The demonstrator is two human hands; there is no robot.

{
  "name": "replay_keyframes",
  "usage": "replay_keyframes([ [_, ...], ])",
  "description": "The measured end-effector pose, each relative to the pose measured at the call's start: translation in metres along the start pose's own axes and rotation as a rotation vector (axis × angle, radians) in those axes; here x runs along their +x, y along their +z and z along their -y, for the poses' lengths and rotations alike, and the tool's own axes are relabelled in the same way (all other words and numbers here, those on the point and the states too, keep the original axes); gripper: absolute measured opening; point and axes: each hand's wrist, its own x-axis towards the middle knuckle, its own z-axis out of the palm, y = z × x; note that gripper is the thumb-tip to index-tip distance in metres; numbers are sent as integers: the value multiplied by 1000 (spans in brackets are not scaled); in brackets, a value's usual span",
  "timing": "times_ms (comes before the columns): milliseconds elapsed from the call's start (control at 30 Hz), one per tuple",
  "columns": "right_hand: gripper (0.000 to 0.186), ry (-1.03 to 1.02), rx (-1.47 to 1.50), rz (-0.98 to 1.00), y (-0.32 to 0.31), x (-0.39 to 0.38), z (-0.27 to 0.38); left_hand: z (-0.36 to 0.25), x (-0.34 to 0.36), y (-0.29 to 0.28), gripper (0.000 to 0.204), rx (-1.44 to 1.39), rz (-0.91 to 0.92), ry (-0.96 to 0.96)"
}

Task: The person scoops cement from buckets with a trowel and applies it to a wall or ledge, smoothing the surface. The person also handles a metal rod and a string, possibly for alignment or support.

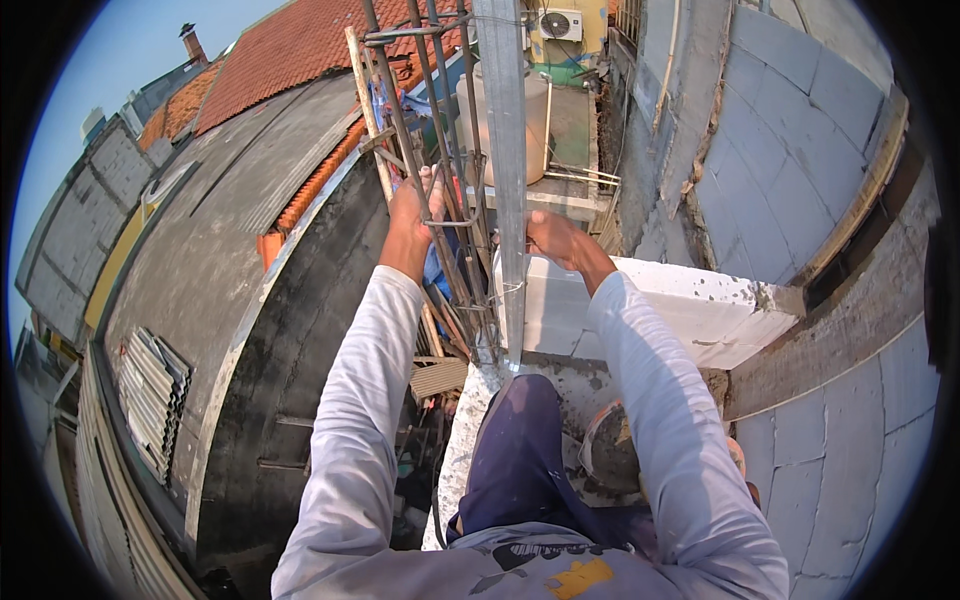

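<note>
Metal post stood upright already, right of steel bars, which were still bare. My left hand curled at these bars, my right hand beside the post; whether either grasped, I could not tell.

1. Blue sky, bright sunlight.
2. Orange tiled roof at upper left, beyond a grey flat roof.
3. Grey-blue block wall at right.
4. White air-conditioner outdoor unit against a yellow wall.

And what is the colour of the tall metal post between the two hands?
The post is silvery grey; it shows best in the head view.
</note>
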Motion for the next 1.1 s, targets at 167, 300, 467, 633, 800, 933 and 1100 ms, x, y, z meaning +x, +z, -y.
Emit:
replay_keyframes([
  [167, 34, 52, 160, 79, 19, 8, 1, -14, 24, -32, 21, -72, 57, -21],
  [300, 27, 54, 114, 54, -12, 30, -28, -6, 12, -20, 21, -46, 132, -87],
  [467, 29, -20, 26, -279, 17, -22, -6, -28, -49, -32, 28, 431, 128, 29],
  [633, 29, -180, 448, -498, 50, -120, -17, 13, -153, -128, 18, 605, -110, 107],
  [800, 19, -221, 489, -402, 112, -154, -14, 79, -198, -133, 28, 524, 53, -420],
  [933, 15, -171, 79, -235, 128, -166, -4, 93, -172, -114, 26, 308, -2, -456],
  [1100, 26, -803, -441, -252, 144, -178, -39, 82, -171, -100, 23, 471, -147, -370],
])
